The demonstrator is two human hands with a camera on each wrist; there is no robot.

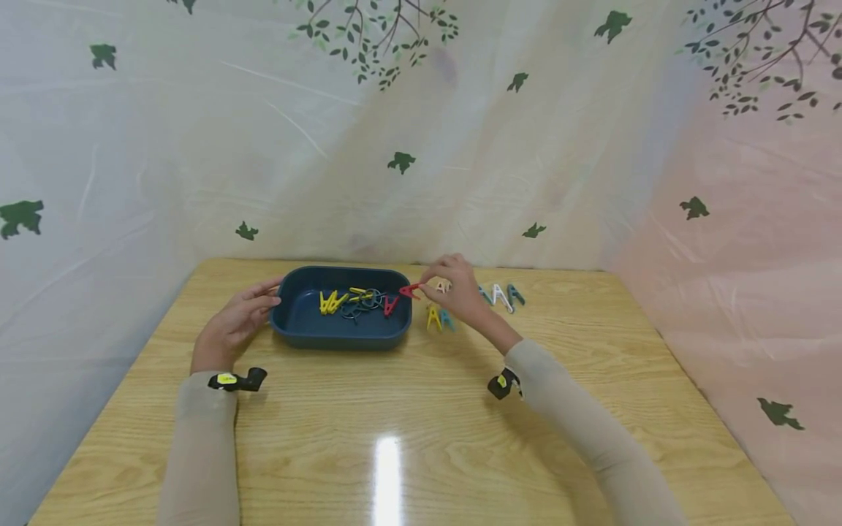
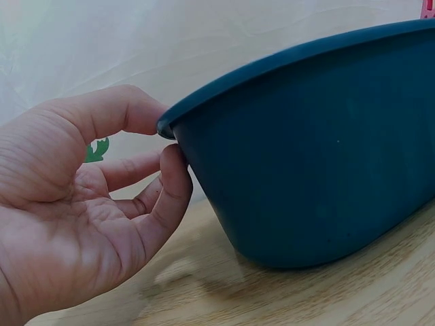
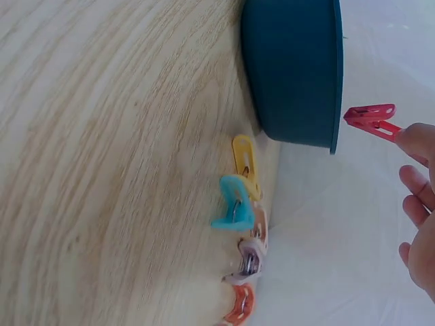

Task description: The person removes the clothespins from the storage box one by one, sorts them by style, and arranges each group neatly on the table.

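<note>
A dark blue plastic tub (image 1: 342,342) stands toward the back of the table, holding yellow, dark and red clothespins. My left hand (image 1: 233,325) grips the tub's left end; the left wrist view shows its bent fingers (image 2: 175,187) against the rim and wall. Between thumb and fingertips, my right hand (image 1: 460,292) pinches a red clothespin (image 3: 372,119) just above the tub's right rim. Inside, another red clothespin (image 1: 390,305) lies near that end. A yellow clothespin (image 1: 434,318) and a light blue clothespin (image 1: 447,320) sit on the table below the right hand.
Beyond the right hand, a white clothespin (image 1: 501,298) and a dark teal clothespin (image 1: 516,294) stand in a row with others partly hidden. The wooden table (image 1: 316,431) meets a leaf-patterned curtain (image 1: 460,183) at its back edge.
</note>
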